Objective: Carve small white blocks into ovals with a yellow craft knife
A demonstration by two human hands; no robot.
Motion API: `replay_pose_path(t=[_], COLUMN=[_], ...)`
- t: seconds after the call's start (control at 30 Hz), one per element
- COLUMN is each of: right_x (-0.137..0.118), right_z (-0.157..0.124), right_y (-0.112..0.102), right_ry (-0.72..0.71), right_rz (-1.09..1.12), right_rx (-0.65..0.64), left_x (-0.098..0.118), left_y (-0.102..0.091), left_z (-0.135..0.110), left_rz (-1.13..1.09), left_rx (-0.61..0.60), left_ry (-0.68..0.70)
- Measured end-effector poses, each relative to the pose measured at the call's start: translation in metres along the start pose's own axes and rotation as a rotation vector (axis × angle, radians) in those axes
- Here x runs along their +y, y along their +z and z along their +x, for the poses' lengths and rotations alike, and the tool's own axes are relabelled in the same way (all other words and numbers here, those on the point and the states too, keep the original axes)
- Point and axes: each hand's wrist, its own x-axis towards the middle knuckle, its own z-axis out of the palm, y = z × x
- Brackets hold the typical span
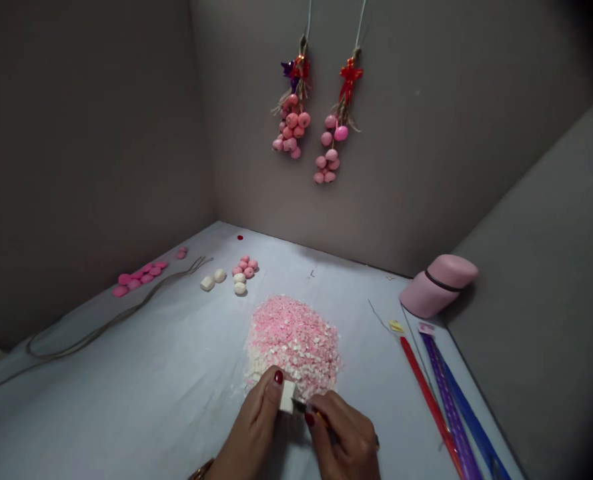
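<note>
Left hand [256, 413] is pinching one white block [287, 398] at bottom centre of the frame, thumb showing; can't tell how the fingers behind are gripping. Right hand [345, 433] is curling around one small knife [300, 405], blade meeting the block's right side. That pinch is probably steadying the block while leaving its right side exposed. Block is sitting over the lower edge of one heap of pink and white chips [296, 337], likely so scraps are collecting in one spot. Counts: four whitish lumps [240, 288] are lying left of centre, beside about six pink balls [249, 272]; roughly eight bright pink pieces [147, 277] are lining the left table edge, overlap is blocking an exact count. One brown cord [141, 303] is running below them. Two bunches [291, 121] are hanging upper centre, presumably to stay off the table. Lower right, three strips are lying side by side: red [427, 393], purple [449, 400], blue [470, 415]; one pink bottle [433, 287] is standing tilted above them, seemingly parked clear of the hands.
</note>
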Motion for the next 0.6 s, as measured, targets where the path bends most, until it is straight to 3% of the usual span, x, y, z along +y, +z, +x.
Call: replay_pose_path(t=[0.1,0.37,0.6], right_x=[-0.0022,-0.0017,0.0006], right_z=[-0.0007,0.0023,-0.0034], right_y=[0.0015,-0.0009,0.0027], right_ry=[-0.053,0.011,0.045], right_rz=[-0.001,0.007,-0.016], right_rx=[-0.037,-0.041,-0.013], left_x=[-0.0039,-0.0063,-0.0065], left_y=[-0.0014,-0.0047,-0.0036], left_z=[0.0019,0.0039,0.0044], left_rz=[0.027,0.103,0.128], left_rx=[-0.017,-0.129,-0.093], left_ry=[0.017,0.067,0.060])
